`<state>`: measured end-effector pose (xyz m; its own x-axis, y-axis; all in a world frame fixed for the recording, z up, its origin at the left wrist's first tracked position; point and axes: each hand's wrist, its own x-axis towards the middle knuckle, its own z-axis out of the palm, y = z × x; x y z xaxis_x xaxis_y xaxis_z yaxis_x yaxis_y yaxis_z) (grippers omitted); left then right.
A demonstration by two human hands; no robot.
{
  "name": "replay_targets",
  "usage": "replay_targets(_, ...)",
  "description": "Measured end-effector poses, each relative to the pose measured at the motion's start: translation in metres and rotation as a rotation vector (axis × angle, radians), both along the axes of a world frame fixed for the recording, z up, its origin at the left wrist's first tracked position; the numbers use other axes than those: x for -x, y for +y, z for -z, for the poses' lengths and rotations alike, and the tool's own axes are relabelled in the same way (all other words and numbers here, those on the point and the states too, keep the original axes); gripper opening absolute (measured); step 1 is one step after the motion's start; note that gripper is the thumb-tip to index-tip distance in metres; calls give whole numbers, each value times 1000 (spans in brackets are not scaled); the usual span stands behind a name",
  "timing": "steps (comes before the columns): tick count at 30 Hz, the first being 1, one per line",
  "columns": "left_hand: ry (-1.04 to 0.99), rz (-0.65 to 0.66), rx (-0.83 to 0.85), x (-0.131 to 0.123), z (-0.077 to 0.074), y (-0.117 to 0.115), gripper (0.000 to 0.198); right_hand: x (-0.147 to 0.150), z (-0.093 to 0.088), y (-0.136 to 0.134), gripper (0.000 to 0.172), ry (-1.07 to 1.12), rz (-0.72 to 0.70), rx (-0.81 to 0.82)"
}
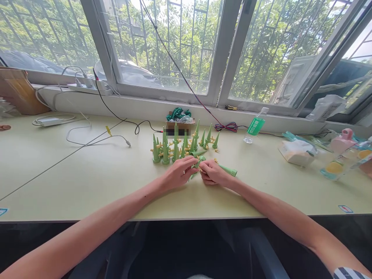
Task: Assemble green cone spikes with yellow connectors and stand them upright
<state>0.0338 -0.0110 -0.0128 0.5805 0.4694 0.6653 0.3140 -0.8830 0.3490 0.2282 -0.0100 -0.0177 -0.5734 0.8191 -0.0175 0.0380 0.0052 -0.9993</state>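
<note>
A: Found the held piece where?

B: Saw a green cone [198, 162] directly between both hands, above the middle stretch of the table [116, 170], between front and back edges.

A: Ran which way lengthwise?

B: Slanted, judging by the uncovered parts: wide end toward the back edge, narrow end toward the front edge and a little left.

A: Nearer to which hand?

B: To the left hand [182, 169], with bent fingers gripping from the left side. Saw the right hand [214, 173] just to the right, curled closed; could not tell what, if anything, inside.

A: Noticed other cones?

B: Saw a cluster of standing cones [165, 155] toward the back edge, with small yellow pieces among them, plus a lying cone [231, 170] beside the right wrist.

A: And containers?

B: Spotted a small cardboard box [188, 126] near the back edge, with dark green wrapping [178, 113] and clear plastic inside; farther right, an upright bottle [255, 126]; at the back left corner, a brown carton [17, 91], contents hidden.
</note>
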Motion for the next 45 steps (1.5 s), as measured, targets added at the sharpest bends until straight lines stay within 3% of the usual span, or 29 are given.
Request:
replay_targets(4,126,67,-111,2,-2,-5,19,-4,-7,1,46,-27,-70,104)
replay_targets(7,107,43,-91,0,-1,-5,18,-3,-9,1,48,-25,-47,73)
replay_targets(10,-76,-40,103,-4,1,-1,17,0,-5,2,51,9,51,-41)
replay_targets(14,-302,56,559,-7,-4,2,22,1,1,4,56,-28,129,-298)
replay_targets(19,-376,136,760,-8,-17,-6,28,-5,-1,4,55,-153,146,-617)
replay_targets(28,-304,87,662,-7,-9,-4,28,-3,5,2,54,-200,185,-606)
replay_targets(36,-76,24,144,-5,-5,-5,24,1,0,1,55,-235,240,-569)
replay_targets(39,-109,6,198,-7,-5,-5,25,1,-1,0,56,-215,230,-532)
replay_targets(45,-278,62,576,-11,-9,-6,32,0,1,-1,57,-201,195,-546)
